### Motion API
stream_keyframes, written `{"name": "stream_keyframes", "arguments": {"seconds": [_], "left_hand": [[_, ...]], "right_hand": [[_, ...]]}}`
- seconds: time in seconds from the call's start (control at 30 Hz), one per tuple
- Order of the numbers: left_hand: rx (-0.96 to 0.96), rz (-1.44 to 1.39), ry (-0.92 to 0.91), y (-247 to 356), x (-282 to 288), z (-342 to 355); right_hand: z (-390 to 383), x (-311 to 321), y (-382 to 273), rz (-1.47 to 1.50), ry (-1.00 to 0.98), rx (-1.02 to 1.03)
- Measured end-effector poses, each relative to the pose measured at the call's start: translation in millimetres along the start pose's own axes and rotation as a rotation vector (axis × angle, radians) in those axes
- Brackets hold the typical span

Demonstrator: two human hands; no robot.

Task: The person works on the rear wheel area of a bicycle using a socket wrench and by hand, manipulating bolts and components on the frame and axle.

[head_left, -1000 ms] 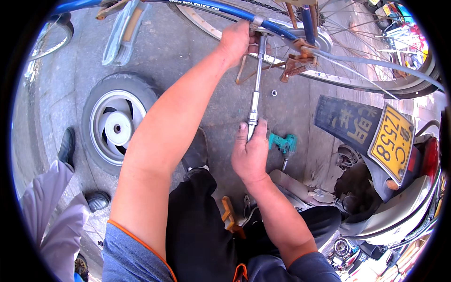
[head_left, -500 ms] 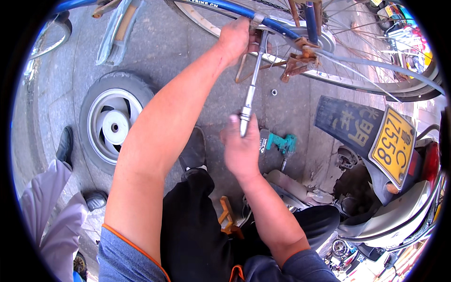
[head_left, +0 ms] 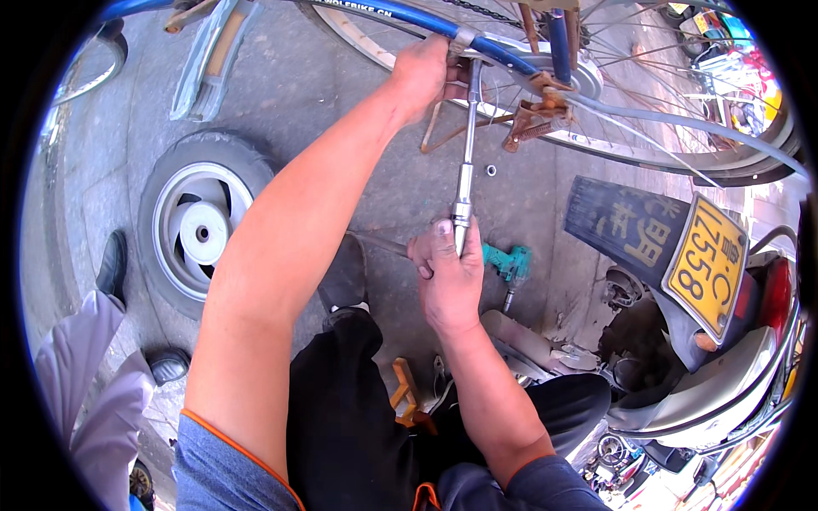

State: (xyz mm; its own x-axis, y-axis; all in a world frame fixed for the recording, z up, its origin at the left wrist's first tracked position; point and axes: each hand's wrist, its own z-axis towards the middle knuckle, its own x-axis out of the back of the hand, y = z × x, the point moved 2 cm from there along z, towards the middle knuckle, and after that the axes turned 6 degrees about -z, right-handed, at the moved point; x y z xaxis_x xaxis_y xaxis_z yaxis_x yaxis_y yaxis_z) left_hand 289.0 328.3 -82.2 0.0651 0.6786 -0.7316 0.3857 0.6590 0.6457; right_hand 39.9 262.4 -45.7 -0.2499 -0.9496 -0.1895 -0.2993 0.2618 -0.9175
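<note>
Standing far left: person in pale trousers (head_left: pixel 104 409) and dark shoes (head_left: pixel 112 264). Next, loose wheel (head_left: pixel 203 232) lying flat on the pavement (head_left: pixel 290 85), dark tyre, silver rim. Left hand (head_left: pixel 422 75) is up at the blue bicycle frame (head_left: pixel 507 56), fingers curled by the upper end of the socket wrench (head_left: pixel 468 166); contact partly hidden, can't tell if it's clamped on. Right hand (head_left: pixel 450 277) is wrapped round the wrench's lower end, thumb beside the handle. Wrench spans between the hands, top by the frame tube; what it seats on is hidden. Small metal ring (head_left: pixel 491 170) on the pavement just right of the shaft. Green power drill (head_left: pixel 511 262) right of the right hand. Far right: dark mudguard (head_left: pixel 596 204), yellow plate (head_left: pixel 705 268), red tail light (head_left: pixel 776 289).
</note>
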Motion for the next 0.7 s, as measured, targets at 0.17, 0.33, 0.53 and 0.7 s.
{"name": "stream_keyframes", "arguments": {"seconds": [0.17,0.33,0.53,0.7], "left_hand": [[-0.015,-0.021,-0.019,1.4,3.2,-0.3],[0.005,-0.028,-0.029,3.1,1.1,-3.5],[-0.011,-0.025,0.021,1.5,1.5,-2.3],[-0.015,-0.004,-0.026,2.8,-2.4,-5.2]], "right_hand": [[0.6,-16.0,1.0,0.151,-0.067,-0.051],[6.6,-18.7,4.8,-1.400,0.169,0.223],[-1.2,6.4,-6.5,-0.955,0.174,0.272],[1.2,-11.5,-1.0,0.120,-0.009,0.012]]}}
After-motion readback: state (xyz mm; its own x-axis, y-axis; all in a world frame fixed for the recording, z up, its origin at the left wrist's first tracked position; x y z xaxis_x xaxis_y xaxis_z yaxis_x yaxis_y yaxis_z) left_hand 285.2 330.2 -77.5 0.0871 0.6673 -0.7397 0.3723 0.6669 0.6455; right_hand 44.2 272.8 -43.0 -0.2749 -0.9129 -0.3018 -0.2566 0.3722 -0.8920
